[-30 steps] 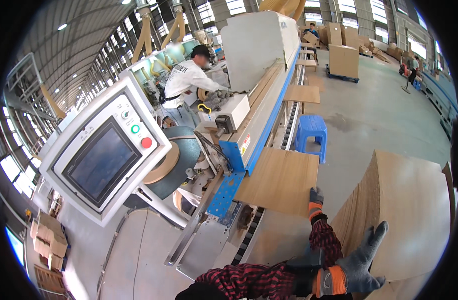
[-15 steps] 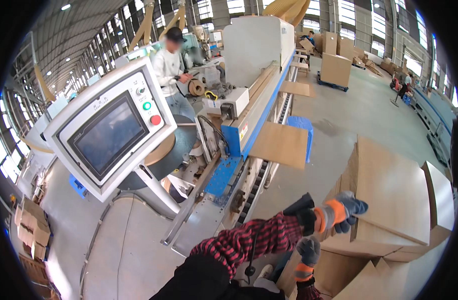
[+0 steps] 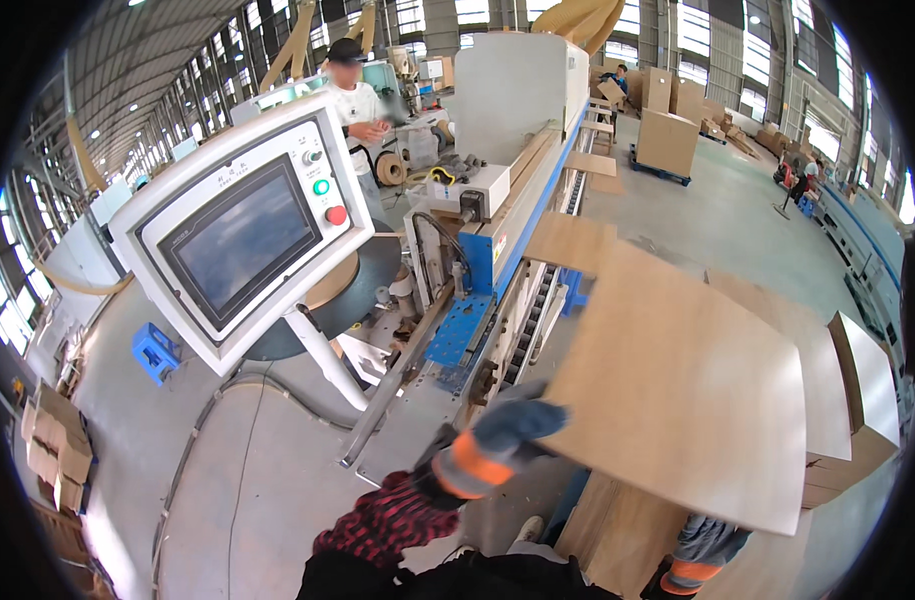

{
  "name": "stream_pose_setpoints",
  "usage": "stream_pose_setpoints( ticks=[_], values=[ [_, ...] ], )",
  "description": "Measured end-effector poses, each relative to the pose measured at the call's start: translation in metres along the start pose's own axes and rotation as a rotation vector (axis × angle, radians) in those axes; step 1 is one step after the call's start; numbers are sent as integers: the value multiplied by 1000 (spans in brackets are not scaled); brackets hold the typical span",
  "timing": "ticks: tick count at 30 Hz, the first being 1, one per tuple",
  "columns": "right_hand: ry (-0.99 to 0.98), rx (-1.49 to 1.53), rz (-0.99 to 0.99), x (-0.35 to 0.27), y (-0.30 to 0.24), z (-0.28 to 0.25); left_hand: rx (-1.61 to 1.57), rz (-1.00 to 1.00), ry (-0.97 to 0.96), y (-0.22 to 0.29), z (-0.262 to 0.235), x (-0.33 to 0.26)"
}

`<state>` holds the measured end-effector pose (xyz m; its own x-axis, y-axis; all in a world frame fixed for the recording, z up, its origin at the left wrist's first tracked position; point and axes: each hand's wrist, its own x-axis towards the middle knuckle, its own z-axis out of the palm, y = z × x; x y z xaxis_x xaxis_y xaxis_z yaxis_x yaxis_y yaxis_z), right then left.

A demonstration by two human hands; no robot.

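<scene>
A wide, light wood-grain panel [image 3: 683, 385] is held up at a tilt between my two gloved hands. My left hand [image 3: 513, 430], in a grey and orange glove, grips the panel's left corner. At the near edge, my right hand [image 3: 713, 548] holds the board from below, its fingers partly hidden. To the left stands a long edge-banding machine with a blue plate [image 3: 460, 332] at its near end. Another board [image 3: 570, 240] lies on the machine's roller side, beyond the held panel.
A control panel with a dark screen [image 3: 243, 240] stands on a post at left. Stacked boards [image 3: 828, 400] sit at right. A co-worker [image 3: 356, 115] stands behind the machine. A blue stool [image 3: 156, 350] and cardboard [image 3: 58, 445] are on the left floor; a boxed pallet [image 3: 665, 142] stands farther off.
The panel has come up off the right-hand stack and moved left toward the machine. My left hand swung left with it. The board on the machine has moved farther away.
</scene>
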<state>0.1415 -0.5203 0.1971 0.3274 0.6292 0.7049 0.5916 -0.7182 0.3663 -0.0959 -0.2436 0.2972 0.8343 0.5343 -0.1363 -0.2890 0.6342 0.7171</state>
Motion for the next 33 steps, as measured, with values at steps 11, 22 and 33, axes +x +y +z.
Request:
stream_pose_setpoints(
  ticks=[11, 22, 33],
  values=[
    [-753, 2398, 730, 18, 12, 0, -159, 162, 357, -78, -155, -180],
    [-1097, 2196, 904, -60, -118, 64, 140, 154, 1104, -161, -244, -196],
    [-1122, 2306, 1178, -32, -241, 101, 1055, 704, 876, -121, -171, -75]
  ],
)
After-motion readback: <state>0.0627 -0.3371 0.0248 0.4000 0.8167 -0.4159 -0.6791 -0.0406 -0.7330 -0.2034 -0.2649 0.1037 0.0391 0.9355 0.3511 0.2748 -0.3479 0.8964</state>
